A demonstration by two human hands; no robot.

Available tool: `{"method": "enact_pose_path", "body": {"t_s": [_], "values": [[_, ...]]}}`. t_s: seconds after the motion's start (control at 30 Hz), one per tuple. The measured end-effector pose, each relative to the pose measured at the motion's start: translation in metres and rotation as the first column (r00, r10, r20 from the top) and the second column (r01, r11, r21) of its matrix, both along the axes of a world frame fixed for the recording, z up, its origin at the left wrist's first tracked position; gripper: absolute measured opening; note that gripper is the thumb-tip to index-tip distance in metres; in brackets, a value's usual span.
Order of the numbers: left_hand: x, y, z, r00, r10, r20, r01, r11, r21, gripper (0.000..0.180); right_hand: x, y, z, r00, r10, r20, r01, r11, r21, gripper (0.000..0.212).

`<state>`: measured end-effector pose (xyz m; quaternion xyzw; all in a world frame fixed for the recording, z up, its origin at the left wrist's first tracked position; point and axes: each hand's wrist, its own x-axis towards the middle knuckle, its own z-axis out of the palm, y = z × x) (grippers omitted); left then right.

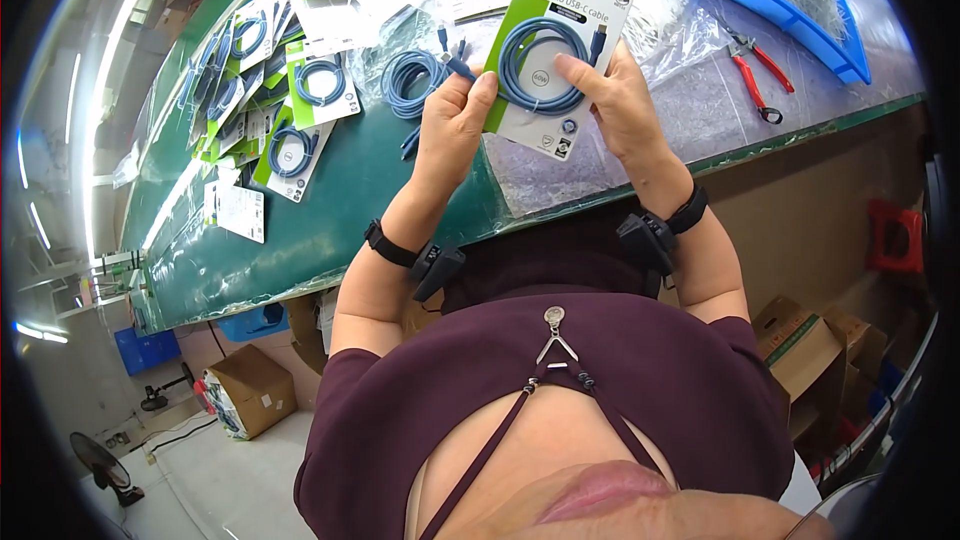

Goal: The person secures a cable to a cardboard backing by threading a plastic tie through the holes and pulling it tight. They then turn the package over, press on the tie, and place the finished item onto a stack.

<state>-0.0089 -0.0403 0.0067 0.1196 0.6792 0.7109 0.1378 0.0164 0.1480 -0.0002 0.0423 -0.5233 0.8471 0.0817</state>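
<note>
In the head view, the green-and-white card (541, 76) with its blue coiled cable (507, 65) was held up above the green table (350, 185), between the two hands. The right hand (622, 105) had it clamped at the right side, thumb on the front and fingers behind; the left hand (455, 125) had thumb and fingers pinched together on a blue plug (460, 68) by the left edge, though whether they gripped the card too could not be told. It looked light, the card stiff but liable to crease, its face perhaps slippery, the cable soft and springy. The margins seemed the best hold, with a thumb steadying the coil.
</note>
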Motion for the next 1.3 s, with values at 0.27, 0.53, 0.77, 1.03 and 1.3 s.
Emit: {"method": "enact_pose_path", "body": {"t_s": [0.27,0.53,0.77,1.03,1.3], "values": [[-0.025,-0.009,0.015,0.994,0.062,-0.092,-0.028,0.942,0.333,0.024,0.001,0.015,-0.004,0.987,0.150,0.051,-0.149,0.989,-0.017,0.043],[-0.029,-0.005,0.028,0.693,-0.240,-0.680,-0.157,0.870,-0.467,0.019,-0.001,0.011,-0.007,0.996,-0.001,0.084,-0.021,0.966,0.259,0.043],[-0.027,0.002,0.009,0.890,-0.314,-0.329,0.148,0.884,-0.443,0.016,-0.005,0.000,-0.009,0.942,-0.248,-0.226,0.332,0.590,0.736,0.039],[-0.021,0.000,0.006,0.925,-0.299,0.234,0.297,0.954,0.045,0.014,-0.013,0.017,-0.014,0.983,-0.067,-0.169,0.167,0.704,0.691,0.042],[-0.009,0.005,0.009,0.887,-0.379,0.263,0.325,0.918,0.228,0.019,-0.004,0.023,-0.007,0.986,0.090,-0.142,0.041,0.686,0.727,0.050]]}}
